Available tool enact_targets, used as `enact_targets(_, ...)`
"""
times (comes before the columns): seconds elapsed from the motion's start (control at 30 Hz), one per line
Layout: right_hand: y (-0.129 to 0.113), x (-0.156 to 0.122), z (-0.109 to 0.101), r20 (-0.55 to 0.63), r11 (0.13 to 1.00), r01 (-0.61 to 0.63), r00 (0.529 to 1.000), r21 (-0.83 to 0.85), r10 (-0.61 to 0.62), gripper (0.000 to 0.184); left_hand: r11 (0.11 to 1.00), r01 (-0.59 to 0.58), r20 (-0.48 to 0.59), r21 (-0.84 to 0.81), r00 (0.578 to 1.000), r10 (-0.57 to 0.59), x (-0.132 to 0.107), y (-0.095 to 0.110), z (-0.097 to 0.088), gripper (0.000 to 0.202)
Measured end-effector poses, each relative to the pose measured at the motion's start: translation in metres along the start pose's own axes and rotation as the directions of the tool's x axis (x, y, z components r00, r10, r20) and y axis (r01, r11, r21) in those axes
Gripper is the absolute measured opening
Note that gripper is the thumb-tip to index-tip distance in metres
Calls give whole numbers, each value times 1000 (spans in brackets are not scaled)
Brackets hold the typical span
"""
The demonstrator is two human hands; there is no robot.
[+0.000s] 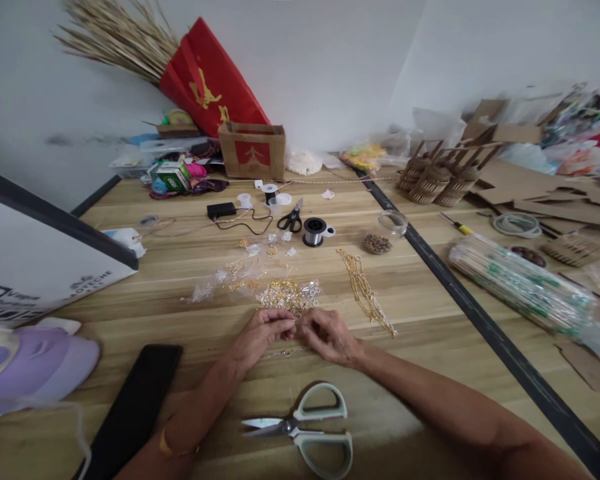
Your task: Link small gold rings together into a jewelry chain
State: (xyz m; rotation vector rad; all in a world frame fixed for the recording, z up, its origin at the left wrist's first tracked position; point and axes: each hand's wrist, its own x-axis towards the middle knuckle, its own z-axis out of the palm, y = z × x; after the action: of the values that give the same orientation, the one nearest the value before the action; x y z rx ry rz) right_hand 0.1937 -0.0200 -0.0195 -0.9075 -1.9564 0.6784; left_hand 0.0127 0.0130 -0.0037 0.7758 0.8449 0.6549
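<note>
My left hand (260, 337) and my right hand (327, 337) meet fingertip to fingertip over the wooden table (430, 373), both pinched closed on something tiny I cannot make out. Just beyond them lies a pile of small gold and silver rings and findings (287, 295). A thin chain piece (283, 353) lies under my hands. Gold chains (365, 290) stretch out to the right of the pile. Pale green-handled scissors (305, 427) rest near me, blades pointing left.
Black scissors (291, 219), a wire spool (315, 231), a bead jar (379, 243), a black box with cord (221, 211) sit farther back. A bundle of sticks in plastic (523, 283) lies right; a white board (35, 260) and a black flat object (135, 400) left.
</note>
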Motion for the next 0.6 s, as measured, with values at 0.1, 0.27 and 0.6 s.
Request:
enact_targets(0.1, 0, 0, 0, -3, 1000, 2, 1000, 7, -2, 10, 1000, -6, 6, 0, 1000, 6, 0, -1, -1, 29)
enact_targets(0.27, 1, -1, 0, 1, 1000, -1, 1000, 10, 1, 12, 1000, -13, 19, 0, 1000, 13, 1, -2, -2, 28)
enact_targets(0.6, 1, -1, 0, 17, 1000, -3, 1000, -11, 3, 12, 999, -24, 42, 25, 999, 23, 2, -3, -3, 26)
